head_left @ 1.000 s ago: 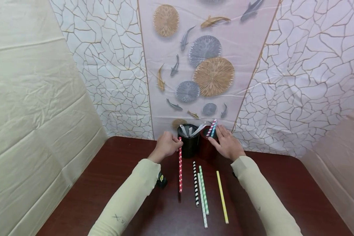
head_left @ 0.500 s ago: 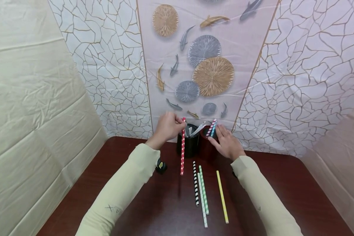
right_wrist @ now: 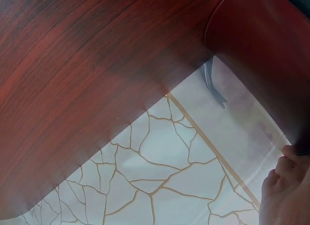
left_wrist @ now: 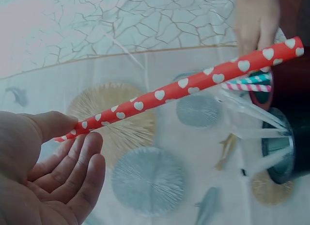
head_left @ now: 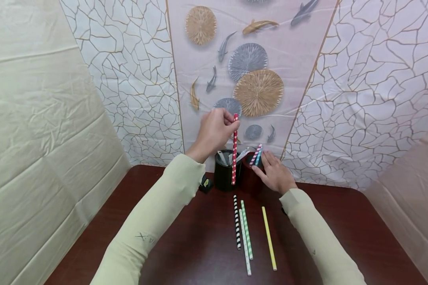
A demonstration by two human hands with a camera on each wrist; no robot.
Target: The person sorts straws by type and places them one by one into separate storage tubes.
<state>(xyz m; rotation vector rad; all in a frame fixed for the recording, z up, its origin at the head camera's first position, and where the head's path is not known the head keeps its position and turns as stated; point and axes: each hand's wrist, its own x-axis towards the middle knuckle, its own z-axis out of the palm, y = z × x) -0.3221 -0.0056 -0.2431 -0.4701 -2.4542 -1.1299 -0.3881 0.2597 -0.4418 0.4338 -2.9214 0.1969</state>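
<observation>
One red heart straw (head_left: 234, 150) upright over the black cup (head_left: 226, 176) rim — left hand (head_left: 214, 132) pinching.

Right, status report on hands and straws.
Left hand pinches red heart straw, upright above black cup. Right hand rests on dark red cup. Nothing blocks.

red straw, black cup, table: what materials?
Red straw: likely paper, matte, printed with white hearts, staying straight in the left hand's pinch. Black cup: smooth, dark, cylindrical; plastic or metal, cannot tell. Table: red-brown wood grain with a soft sheen; solid wood or laminate, unclear.
</observation>
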